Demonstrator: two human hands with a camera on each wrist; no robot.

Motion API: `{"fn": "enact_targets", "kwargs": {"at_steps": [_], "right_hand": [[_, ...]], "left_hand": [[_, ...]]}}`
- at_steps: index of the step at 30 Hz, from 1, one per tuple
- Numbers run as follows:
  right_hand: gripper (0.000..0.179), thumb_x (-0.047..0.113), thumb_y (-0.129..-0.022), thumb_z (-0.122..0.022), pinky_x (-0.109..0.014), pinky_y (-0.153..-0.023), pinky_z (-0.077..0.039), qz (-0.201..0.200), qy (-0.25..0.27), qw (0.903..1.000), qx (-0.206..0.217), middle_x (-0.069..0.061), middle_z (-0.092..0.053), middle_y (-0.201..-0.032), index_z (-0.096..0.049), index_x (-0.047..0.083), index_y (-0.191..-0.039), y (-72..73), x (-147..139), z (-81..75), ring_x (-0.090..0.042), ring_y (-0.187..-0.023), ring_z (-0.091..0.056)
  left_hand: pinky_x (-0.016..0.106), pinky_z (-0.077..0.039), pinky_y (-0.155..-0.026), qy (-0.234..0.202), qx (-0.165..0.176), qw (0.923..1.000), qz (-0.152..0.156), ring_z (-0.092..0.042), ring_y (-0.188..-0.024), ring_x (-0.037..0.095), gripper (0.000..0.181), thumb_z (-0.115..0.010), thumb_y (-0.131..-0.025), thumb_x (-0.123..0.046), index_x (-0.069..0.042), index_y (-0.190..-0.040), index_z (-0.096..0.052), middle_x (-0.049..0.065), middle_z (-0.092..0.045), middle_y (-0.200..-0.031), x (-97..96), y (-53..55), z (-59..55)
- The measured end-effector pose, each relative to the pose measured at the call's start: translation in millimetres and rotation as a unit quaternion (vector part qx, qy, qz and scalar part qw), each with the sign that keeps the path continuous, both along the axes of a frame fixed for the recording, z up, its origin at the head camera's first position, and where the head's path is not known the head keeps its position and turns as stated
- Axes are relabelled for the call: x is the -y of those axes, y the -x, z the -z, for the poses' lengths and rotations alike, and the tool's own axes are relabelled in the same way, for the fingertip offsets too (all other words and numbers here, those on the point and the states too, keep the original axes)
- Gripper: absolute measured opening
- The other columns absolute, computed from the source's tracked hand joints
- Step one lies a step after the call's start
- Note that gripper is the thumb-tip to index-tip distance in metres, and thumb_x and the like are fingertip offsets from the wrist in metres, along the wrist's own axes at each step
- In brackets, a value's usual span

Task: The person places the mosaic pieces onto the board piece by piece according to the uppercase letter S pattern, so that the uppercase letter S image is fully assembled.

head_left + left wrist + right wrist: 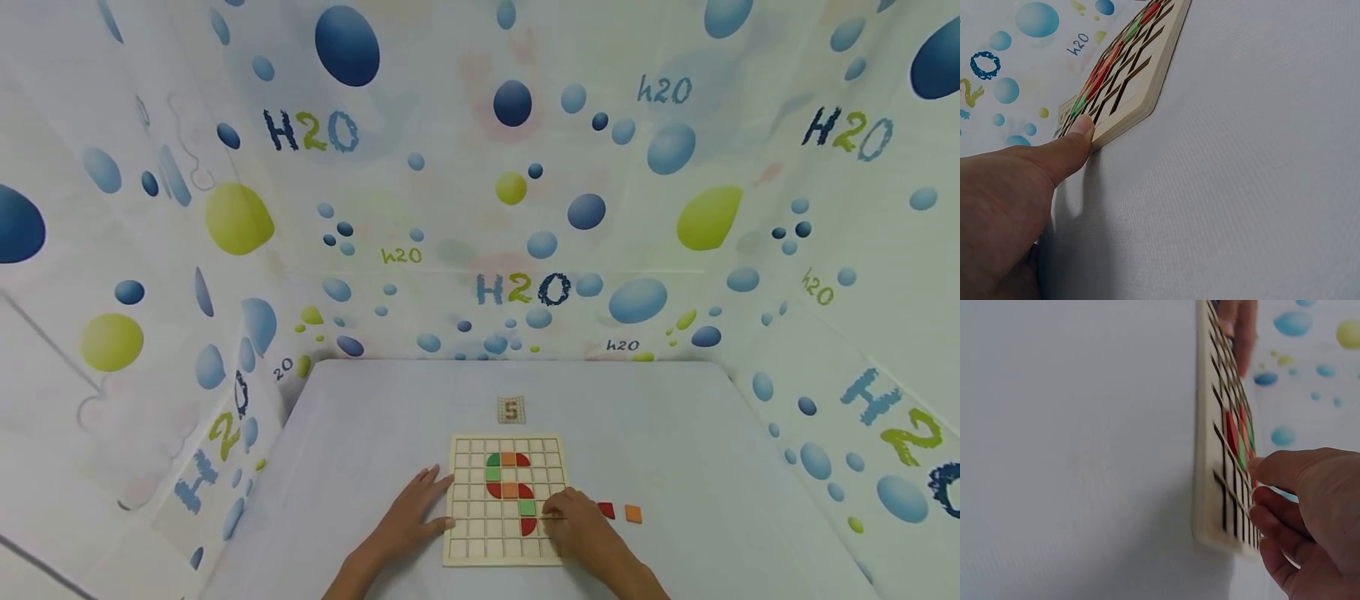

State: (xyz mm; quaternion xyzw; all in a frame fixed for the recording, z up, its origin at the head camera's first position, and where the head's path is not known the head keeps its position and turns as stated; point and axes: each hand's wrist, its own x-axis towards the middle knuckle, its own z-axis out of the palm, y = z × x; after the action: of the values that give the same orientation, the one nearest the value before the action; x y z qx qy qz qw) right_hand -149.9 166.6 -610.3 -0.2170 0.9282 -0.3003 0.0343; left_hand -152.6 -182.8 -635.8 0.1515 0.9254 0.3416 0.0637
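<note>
A wooden grid board [468, 533] lies on the table with red, green and orange tiles forming part of a curved figure. My left hand [414, 512] rests at the board's left edge, fingers and thumb extended; its thumb [1079, 134] touches the rim in the left wrist view. Over the board's right side, my right hand [581, 529] has its fingertips beside a green square tile [528, 507] and a red quarter-round tile [528, 526]. In the right wrist view its thumb [1279, 470] and bent fingers stand apart, with no tile visible between them.
To the right of the board lie a loose red tile [606, 510], partly behind the right hand, and an orange square tile [633, 514]. A small pattern card [512, 410] with an S-like figure lies beyond the board. Printed curtains surround the white table [360, 433].
</note>
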Motion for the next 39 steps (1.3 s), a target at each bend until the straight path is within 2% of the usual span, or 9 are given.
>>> {"fn": "enact_targets", "kwargs": {"at_steps": [4,7,9,11,14,21,27,32,39], "right_hand": [[0.018,0.017,-0.094,-0.08,-0.039,-0.091,-0.059,0.088,0.011,0.996,0.009,0.009,-0.064,-0.111,-0.071,0.02,-0.109,7.6,-31.1,-0.8,-0.014,-0.105,-0.061],[0.028,0.012,-0.091,-0.083,-0.049,-0.096,-0.057,0.142,0.012,0.9896,0.022,-0.004,-0.064,-0.118,-0.07,0.014,-0.116,12.7,-59.5,-3.4,-0.026,-0.113,-0.062],[0.036,0.01,-0.089,-0.084,-0.056,-0.099,-0.055,0.159,0.004,0.9866,0.037,-0.013,-0.063,-0.123,-0.069,0.009,-0.121,13.9,-78.3,-4.7,-0.034,-0.117,-0.06],[0.04,0.011,-0.09,-0.083,-0.061,-0.1,-0.053,0.165,-0.004,0.9846,0.057,-0.019,-0.06,-0.126,-0.066,0.006,-0.126,13.4,-93.6,-5.3,-0.039,-0.119,-0.058],[0.037,0.014,-0.091,-0.082,-0.065,-0.102,-0.05,0.169,-0.003,0.9829,0.074,-0.021,-0.059,-0.126,-0.067,0.006,-0.124,12.5,-107.1,-4.2,-0.042,-0.12,-0.057],[0.033,0.017,-0.087,-0.088,-0.057,-0.106,-0.052,0.17,-0.001,0.9819,0.084,-0.008,-0.064,-0.115,-0.071,0.008,-0.114,9.3,-116.6,-7.4,-0.029,-0.114,-0.063],[0.02,0.008,-0.087,-0.085,-0.046,-0.099,-0.058,0.168,-0.013,0.9825,0.078,-0.002,-0.062,-0.102,-0.07,0.01,-0.101,14.0,-116.3,-3.8,-0.019,-0.101,-0.062],[0.015,0.008,-0.091,-0.081,-0.037,-0.087,-0.059,0.171,-0.017,0.9827,0.069,-0.001,-0.062,-0.096,-0.07,0.008,-0.1,17.0,-115.2,-0.6,-0.014,-0.092,-0.06],[0.019,0.011,-0.094,-0.071,-0.048,-0.091,-0.058,0.187,-0.001,0.9791,0.08,-0.006,-0.064,-0.102,-0.072,0.003,-0.111,28.1,-93.3,-4.5,-0.02,-0.096,-0.062]], "left_hand": [[0.071,-0.026,-0.123,0.001,-0.005,1.0,0.003,-0.026,-0.156,0.051,0.077,-0.072,-0.096,-0.052,-0.012,-0.158,-0.048,0.024,-0.035,-0.168,-0.3,1.5,2.9],[0.071,-0.025,-0.124,0.0,-0.003,1.0,0.001,-0.026,-0.156,0.051,0.077,-0.072,-0.096,-0.052,-0.012,-0.158,-0.048,0.024,-0.035,-0.168,-0.5,1.8,2.1],[0.071,-0.025,-0.124,-0.002,0.003,1.0,0.001,-0.025,-0.157,0.051,0.076,-0.072,-0.096,-0.051,-0.012,-0.158,-0.048,0.025,-0.034,-0.168,-0.6,1.3,1.2],[0.071,-0.025,-0.124,0.0,0.006,1.0,0.0,-0.025,-0.157,0.051,0.076,-0.073,-0.096,-0.05,-0.012,-0.158,-0.048,0.024,-0.034,-0.168,-0.3,0.4,0.5],[0.072,-0.024,-0.124,0.0,0.009,1.0,-0.001,-0.024,-0.157,0.051,0.076,-0.073,-0.096,-0.049,-0.013,-0.158,-0.048,0.024,-0.033,-0.169,0.6,-1.0,-1.6],[0.072,-0.023,-0.125,-0.003,0.015,0.9999,0.001,-0.022,-0.158,0.049,0.078,-0.071,-0.097,-0.052,-0.013,-0.16,-0.046,0.023,-0.031,-0.17,-1.0,-1.4,-0.7],[0.071,-0.024,-0.125,0.004,0.012,0.9999,-0.005,-0.023,-0.158,0.049,0.078,-0.071,-0.097,-0.052,-0.014,-0.16,-0.046,0.022,-0.032,-0.17,-1.3,-1.7,0.2],[0.07,-0.023,-0.125,0.006,0.014,0.9999,-0.002,-0.022,-0.159,0.048,0.078,-0.07,-0.097,-0.053,-0.014,-0.16,-0.046,0.022,-0.031,-0.17,-0.6,-0.9,-0.1],[0.071,-0.024,-0.124,0.002,0.01,0.9999,-0.001,-0.023,-0.158,0.049,0.077,-0.072,-0.097,-0.051,-0.014,-0.159,-0.047,0.023,-0.032,-0.17,-1.5,-0.3,-0.1]]}}
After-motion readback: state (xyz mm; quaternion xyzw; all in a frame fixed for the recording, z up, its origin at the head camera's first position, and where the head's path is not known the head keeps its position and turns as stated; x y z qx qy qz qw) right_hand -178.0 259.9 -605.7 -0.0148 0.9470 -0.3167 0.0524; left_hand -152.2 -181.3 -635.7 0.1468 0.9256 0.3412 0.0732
